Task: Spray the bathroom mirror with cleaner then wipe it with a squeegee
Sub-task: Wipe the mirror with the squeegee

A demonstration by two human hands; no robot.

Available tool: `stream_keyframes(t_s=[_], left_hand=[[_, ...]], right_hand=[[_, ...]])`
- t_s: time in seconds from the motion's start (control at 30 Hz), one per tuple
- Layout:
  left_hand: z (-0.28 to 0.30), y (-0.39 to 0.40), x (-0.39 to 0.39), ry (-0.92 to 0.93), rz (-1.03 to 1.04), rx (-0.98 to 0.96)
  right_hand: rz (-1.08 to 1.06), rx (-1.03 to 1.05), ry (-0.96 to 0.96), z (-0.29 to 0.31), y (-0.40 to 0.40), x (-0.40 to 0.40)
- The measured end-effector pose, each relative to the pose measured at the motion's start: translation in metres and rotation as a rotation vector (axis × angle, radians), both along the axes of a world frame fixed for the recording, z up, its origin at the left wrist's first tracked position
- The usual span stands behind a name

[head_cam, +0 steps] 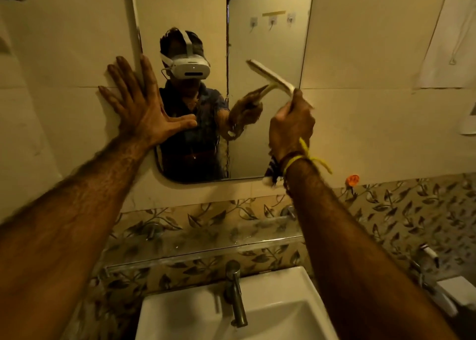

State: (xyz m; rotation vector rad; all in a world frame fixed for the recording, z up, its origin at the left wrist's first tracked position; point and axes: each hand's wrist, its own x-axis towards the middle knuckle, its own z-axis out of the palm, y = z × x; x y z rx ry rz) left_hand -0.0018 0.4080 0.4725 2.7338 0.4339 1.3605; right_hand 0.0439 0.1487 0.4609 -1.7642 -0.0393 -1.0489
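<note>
Cream squeegee (270, 78) slanting upper-left on mirror (270, 43), right hand (291, 125) gripping it, left hand (140, 107) splayed flat.

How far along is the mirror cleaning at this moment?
Spraying looks done: streaks run down the middle of the mirror, and no spray bottle is in view. Wiping is in hand: the right hand holds the squeegee against the glass, while the left hand lies flat across the mirror's left edge. The streaked middle is still to wipe.
</note>
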Motion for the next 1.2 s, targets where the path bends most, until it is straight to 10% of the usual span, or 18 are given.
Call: stream_keyframes(t_s=[0.57,1.2], left_hand=[[-0.002,0.038,-0.032,0.183,-0.017,0.14],[0.009,0.042,-0.045,0.313,-0.239,0.017]], right_hand=[[0.072,-0.672,-0.083,-0.065,0.078,-0.059],[0.095,-0.708,-0.294,-0.057,0.085,-0.05]])
